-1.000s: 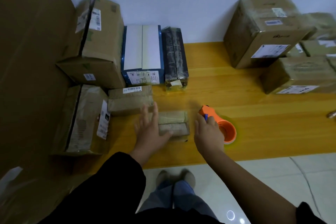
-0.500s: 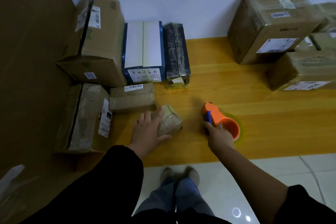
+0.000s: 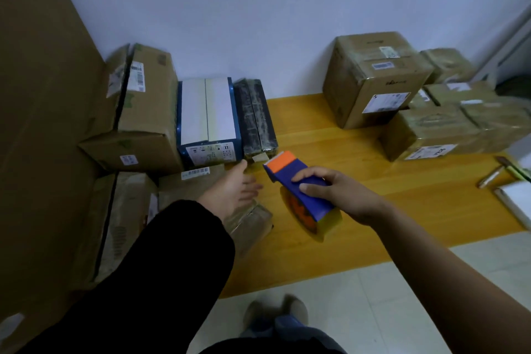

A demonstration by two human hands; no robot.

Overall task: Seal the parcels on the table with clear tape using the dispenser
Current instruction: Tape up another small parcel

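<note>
Over the table [image 3: 330, 152], right hand [image 3: 343, 194] grips the dispenser [image 3: 314, 205], left hand [image 3: 232, 192] relaxed, palm showing.

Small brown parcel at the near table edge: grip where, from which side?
Likely take the small parcel by its two long sides, from above, left hand coming from the near edge of the table. Boxes crowd its left and far sides, the right hand holds the dispenser to its right, and a side grip leaves the top free for tape.

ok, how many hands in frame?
2. The left hand is open over the small brown parcel, contact unclear. The right hand grips the tape dispenser just right of it. No others visible.
</note>
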